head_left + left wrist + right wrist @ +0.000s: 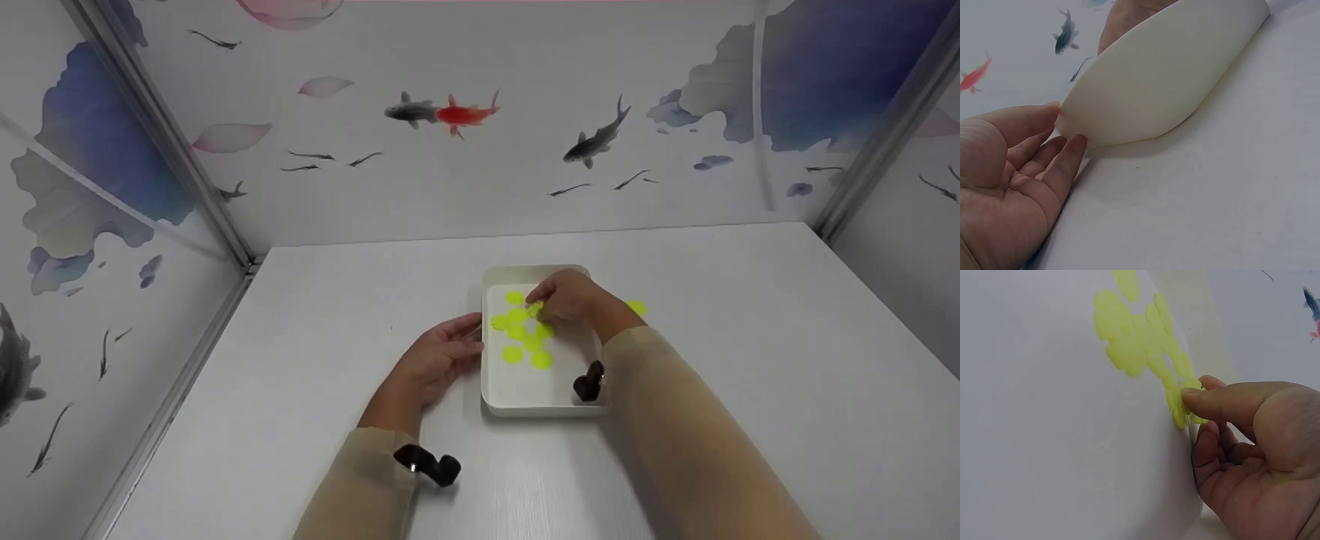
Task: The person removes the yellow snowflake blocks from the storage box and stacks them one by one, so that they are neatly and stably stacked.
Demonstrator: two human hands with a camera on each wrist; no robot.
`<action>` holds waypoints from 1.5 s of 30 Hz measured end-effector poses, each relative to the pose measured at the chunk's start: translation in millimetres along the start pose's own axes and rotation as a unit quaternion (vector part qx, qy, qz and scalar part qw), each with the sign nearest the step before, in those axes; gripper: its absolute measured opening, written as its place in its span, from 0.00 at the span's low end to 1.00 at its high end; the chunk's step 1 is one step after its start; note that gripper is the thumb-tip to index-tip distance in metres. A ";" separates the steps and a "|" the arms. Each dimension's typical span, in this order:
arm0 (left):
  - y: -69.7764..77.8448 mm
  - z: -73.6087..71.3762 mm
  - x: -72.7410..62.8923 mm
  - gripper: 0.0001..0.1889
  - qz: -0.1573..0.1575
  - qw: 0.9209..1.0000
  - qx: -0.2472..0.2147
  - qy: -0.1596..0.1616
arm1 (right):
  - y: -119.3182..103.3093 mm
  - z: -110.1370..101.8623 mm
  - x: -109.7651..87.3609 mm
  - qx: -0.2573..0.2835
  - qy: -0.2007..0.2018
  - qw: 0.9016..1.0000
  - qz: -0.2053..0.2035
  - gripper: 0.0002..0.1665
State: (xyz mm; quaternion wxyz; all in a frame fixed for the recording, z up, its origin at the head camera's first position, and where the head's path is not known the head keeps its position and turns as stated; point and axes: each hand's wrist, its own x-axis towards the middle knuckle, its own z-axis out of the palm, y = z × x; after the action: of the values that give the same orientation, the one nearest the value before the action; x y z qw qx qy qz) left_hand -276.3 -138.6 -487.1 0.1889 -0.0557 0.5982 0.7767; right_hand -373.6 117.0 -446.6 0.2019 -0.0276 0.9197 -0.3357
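A shallow white tray (540, 390) lies on the table, with several flat, bright yellow discs (514, 354) grouped on its floor. My right hand (570, 296) reaches into the far part of the tray. Its thumb and forefinger pinch a yellow disc (1196, 417) over the others, while the remaining fingers curl inward. At the tray's left side, my left hand (439, 356) touches the outer wall with relaxed fingertips (1075, 143). The thumb is up by the rim in the left wrist view.
Another yellow disc (637, 307) lies right of the tray, partly behind the right forearm. Each sleeve carries a black wrist camera (429, 465). Panels printed with fish (465, 114) and leaves enclose the white table (360, 285) at the back and sides.
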 end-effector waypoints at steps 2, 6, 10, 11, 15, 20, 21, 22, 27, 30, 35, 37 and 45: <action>0.1 0.3 -0.2 0.34 0.000 1.000 -0.002 0.001 | 0.0 -0.3 -0.1 0.007 0.002 1.000 0.002 0.19; 0.3 1.0 -0.7 0.34 -0.001 1.000 -0.003 0.002 | 0.7 0.1 1.4 0.017 0.008 1.000 0.006 0.18; -0.3 0.8 -0.2 0.33 0.003 1.000 0.002 0.000 | 2.0 0.6 4.4 0.029 0.018 0.999 0.013 0.20; -0.4 0.7 0.1 0.33 0.004 1.000 0.004 -0.001 | 1.7 0.5 4.4 0.036 0.021 0.999 0.015 0.20; 0.7 1.1 1.1 0.33 0.001 1.000 0.006 -0.002 | 3.3 -0.1 5.7 0.070 0.038 0.997 0.015 0.19; 1.3 2.6 1.4 0.34 -0.005 1.000 0.007 0.003 | 4.2 -2.9 4.0 0.105 0.050 0.993 -0.004 0.19; 1.2 2.8 1.5 0.34 -0.005 1.000 0.006 0.004 | 3.8 -3.8 2.7 0.120 0.051 0.992 -0.004 0.19; 1.1 3.1 1.7 0.34 -0.005 1.000 0.006 0.005 | 3.6 -5.0 1.8 0.138 0.051 0.989 -0.006 0.19; -0.1 2.5 1.9 0.34 -0.004 1.000 0.007 0.008 | 3.3 -14.9 -5.0 0.237 0.055 0.969 -0.039 0.19; -0.9 1.1 1.6 0.34 0.000 1.000 0.007 0.005 | 3.6 -22.8 -10.8 0.270 0.054 0.960 -0.057 0.18; -0.9 0.0 0.5 0.34 0.000 1.000 0.010 0.003 | 10.4 -34.0 -21.6 0.297 0.056 0.952 -0.058 0.19; -0.7 0.1 0.3 0.34 -0.001 1.000 0.010 0.004 | 15.8 -38.3 -26.1 0.304 0.061 0.949 -0.056 0.20; -0.5 0.1 0.2 0.34 0.001 1.000 0.012 0.009 | 39.3 -56.9 -41.6 0.345 0.097 0.933 -0.025 0.22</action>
State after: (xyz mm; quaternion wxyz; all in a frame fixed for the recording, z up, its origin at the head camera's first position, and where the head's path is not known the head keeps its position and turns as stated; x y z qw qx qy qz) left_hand -276.2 -138.3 -487.6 0.1836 -0.0597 0.6093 0.7691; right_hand -354.2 189.7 -417.2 0.1003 0.0530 0.7610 -0.6387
